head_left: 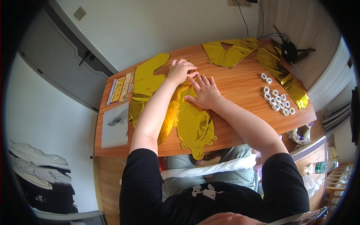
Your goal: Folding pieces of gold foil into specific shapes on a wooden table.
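A gold foil balloon (195, 123) lies on the wooden table in front of me, its near end hanging over the edge. Its left side bulges and looks partly puffed, while the rest is flat and creased. My left hand (181, 71) is at the balloon's far end, fingers curled and pinching its foil edge; the exact grip is partly hidden. Close beside it, my right hand (205, 93) rests palm down on the foil with fingers spread. Left of my left forearm, another flat gold foil balloon (147, 80) is spread out, partly covered by the arm.
More flat gold foil balloons lie at the back (225, 54) and along the right edge (287, 80). Several white ribbon rolls (276, 101) cluster at right. On the left are a clear plastic sleeve (115, 125) and a printed packet (120, 89). A black router (289, 50) stands behind.
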Tool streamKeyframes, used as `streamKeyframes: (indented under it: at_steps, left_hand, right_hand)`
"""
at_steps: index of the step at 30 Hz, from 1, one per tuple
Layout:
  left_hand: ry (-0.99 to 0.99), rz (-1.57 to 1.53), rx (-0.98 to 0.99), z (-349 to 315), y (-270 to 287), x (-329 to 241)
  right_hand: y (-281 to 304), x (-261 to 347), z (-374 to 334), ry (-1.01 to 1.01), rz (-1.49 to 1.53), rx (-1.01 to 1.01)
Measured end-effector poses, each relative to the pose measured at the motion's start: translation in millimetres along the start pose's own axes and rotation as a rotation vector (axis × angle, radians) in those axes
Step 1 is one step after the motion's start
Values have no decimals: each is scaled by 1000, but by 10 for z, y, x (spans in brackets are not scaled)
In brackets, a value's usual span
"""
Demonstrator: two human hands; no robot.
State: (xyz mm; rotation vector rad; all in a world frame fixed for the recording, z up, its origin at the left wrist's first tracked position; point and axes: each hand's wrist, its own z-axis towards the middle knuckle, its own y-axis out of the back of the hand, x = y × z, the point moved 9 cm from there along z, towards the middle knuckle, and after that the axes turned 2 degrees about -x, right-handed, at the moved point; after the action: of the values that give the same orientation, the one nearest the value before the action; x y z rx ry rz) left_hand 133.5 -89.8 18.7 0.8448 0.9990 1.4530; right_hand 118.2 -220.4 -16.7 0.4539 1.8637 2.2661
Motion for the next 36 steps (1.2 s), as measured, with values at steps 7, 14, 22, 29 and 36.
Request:
streamKeyframes:
  at_steps: [7, 14, 22, 29, 36]
  left_hand:
    - [92, 37, -23, -23, 2, 111]
    - [390, -159, 265, 150, -302, 107]
    - [-93, -768, -437, -335, 666, -512]
    - [-391, -278, -47, -1344, 634, -1330]
    - [-385, -220, 59, -1345, 515, -1373]
  right_hand:
    - [-18, 14, -1, 8, 9, 15]
    - [-94, -218, -44, -43, -11, 44]
    - [-81, -137, 7, -33, 13, 40]
    - [-56, 56, 17, 31, -122, 163]
    - [-124, 43, 19, 74, -187, 183]
